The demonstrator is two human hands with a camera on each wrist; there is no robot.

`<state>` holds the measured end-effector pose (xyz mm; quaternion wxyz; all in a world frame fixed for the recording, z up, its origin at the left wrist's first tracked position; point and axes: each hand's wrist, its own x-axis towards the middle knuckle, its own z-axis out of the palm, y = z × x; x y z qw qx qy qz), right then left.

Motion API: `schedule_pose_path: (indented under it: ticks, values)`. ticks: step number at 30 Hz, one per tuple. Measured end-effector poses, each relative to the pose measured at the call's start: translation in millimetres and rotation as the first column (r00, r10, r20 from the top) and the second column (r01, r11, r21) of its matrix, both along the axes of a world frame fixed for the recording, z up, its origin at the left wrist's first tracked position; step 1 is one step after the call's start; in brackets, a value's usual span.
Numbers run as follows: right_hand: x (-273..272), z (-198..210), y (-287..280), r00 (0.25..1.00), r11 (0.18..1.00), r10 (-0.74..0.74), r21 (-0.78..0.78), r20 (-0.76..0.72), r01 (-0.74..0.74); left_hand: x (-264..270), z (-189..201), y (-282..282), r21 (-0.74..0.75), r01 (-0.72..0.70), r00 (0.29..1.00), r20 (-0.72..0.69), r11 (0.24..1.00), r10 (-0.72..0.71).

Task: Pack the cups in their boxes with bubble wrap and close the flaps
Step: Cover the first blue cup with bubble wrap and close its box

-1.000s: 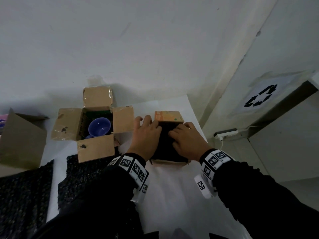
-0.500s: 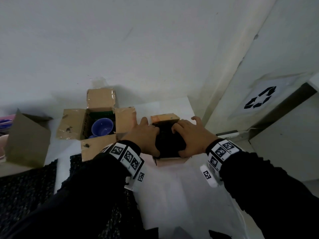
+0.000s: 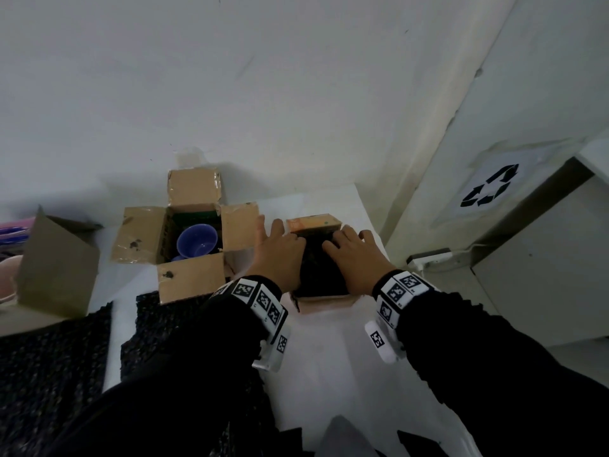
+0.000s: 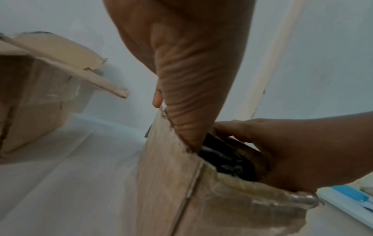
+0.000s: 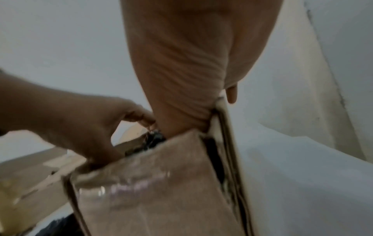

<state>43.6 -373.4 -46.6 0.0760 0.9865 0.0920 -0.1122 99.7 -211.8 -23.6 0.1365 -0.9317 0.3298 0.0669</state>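
- Small box point(image 3: 324, 303): black bubble wrap point(image 3: 321, 268) filled it.
- L hand point(image 3: 280, 255) & R hand point(image 3: 357, 255) lay spread, fingers pressing wrap down.
- Should've pushed evenly so flaps could shut flat.

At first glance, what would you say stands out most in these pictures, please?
Both hands, left hand and right hand, press black bubble wrap down into a small cardboard box at the centre. To its left an open box shows a blue cup inside.
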Motion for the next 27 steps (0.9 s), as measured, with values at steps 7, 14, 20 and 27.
schedule_pose_path:
  ticks: [7, 14, 20, 27]
  values:
    - [-24.2, 13.9, -1.3, 0.970, 0.937, 0.003, 0.339, 0.243, -0.088, -13.0, 1.8, 20.5, -0.185, 0.064, 0.997, 0.063, 0.981, -0.054]
    - [-62.0, -24.9, 11.8, 0.973, 0.956, 0.117, 0.242, 0.198, -0.164, -40.4, -33.5, 60.7, -0.384, 0.369, 0.920, 0.022, 0.846, -0.391]
    - [-66.4, -34.8, 22.1, 0.976, 0.973, 0.070, 0.202, 0.208, -0.113, -49.0, -52.5, 58.0, -0.414, 0.351, 0.934, 0.091, 0.840, -0.345]
    - [-46.2, -9.8, 28.2, 0.980, 0.947, 0.066, 0.296, 0.187, -0.120, -58.3, -53.9, 58.2, -0.431, 0.346, 0.937, 0.124, 0.833, -0.325]
